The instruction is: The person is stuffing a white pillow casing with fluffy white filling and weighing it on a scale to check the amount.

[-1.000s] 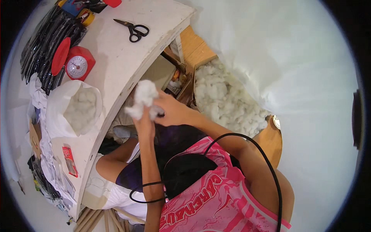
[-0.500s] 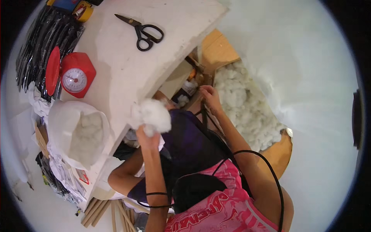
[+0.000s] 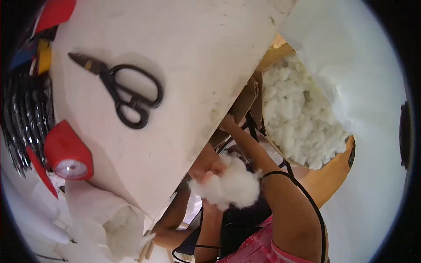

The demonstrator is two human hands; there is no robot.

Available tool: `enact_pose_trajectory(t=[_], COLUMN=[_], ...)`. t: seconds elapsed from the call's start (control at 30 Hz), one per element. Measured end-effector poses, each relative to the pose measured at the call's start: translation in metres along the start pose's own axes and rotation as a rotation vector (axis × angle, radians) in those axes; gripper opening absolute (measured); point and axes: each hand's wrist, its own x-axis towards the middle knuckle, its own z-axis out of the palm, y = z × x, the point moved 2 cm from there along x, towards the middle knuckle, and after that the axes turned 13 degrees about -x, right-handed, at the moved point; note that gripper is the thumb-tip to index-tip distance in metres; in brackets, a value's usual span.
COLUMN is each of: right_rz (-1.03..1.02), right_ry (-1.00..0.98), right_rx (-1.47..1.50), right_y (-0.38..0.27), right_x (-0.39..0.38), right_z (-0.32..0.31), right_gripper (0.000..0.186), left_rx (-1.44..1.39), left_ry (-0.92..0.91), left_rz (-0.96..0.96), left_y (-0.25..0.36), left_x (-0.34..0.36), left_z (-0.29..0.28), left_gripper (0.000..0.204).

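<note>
A fluffy clump of white stuffing fibre (image 3: pixel 234 186) is in my left hand (image 3: pixel 213 207), just past the table's near edge and over my lap. The fibre covers most of that hand's fingers, which are closed on it. Beyond the clump shows bare skin, perhaps my leg or foot. My right hand (image 3: pixel 227 123) reaches down under the table edge beside a brown cardboard flap (image 3: pixel 247 98); its fingers are hidden there. Right of that arm, a cardboard box (image 3: pixel 322 184) is full of white stuffing tufts (image 3: pixel 302 116).
Black-handled scissors (image 3: pixel 127 90) lie on the white table (image 3: pixel 188 48). A red dial scale (image 3: pixel 68 151) stands at the left, near black plastic-wrapped bundles (image 3: pixel 28 114). At the lower left is a white bag (image 3: pixel 94 208) with fibre inside. A black cable (image 3: pixel 302 188) crosses my right arm.
The view has shifted closer to the table. My left hand has brought the fibre clump off the table edge toward my lap. My right hand has gone deeper under the table edge.
</note>
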Motion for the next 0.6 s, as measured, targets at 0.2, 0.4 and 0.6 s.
enact_pose_trajectory(t=[0.2, 0.4, 0.6], right_rz=[0.107, 0.229, 0.203], right_ry=[0.127, 0.390, 0.081], right_rx=[0.180, 0.089, 0.161], right_y=[-0.029, 0.142, 0.061], right_x=[0.023, 0.079, 0.038], right_z=[-0.022, -0.071, -0.038], right_gripper=[0.048, 0.070, 0.059], left_rx=[-0.378, -0.613, -0.744], left_ry=[0.668, 0.689, 0.525], left_rz=[-0.835, -0.810, -0.750], left_y=[-0.016, 0.008, 0.032], left_x=[-0.001, 0.044, -0.030], left_z=[-0.005, -0.003, -0.010], left_gripper=[0.049, 0.050, 0.051])
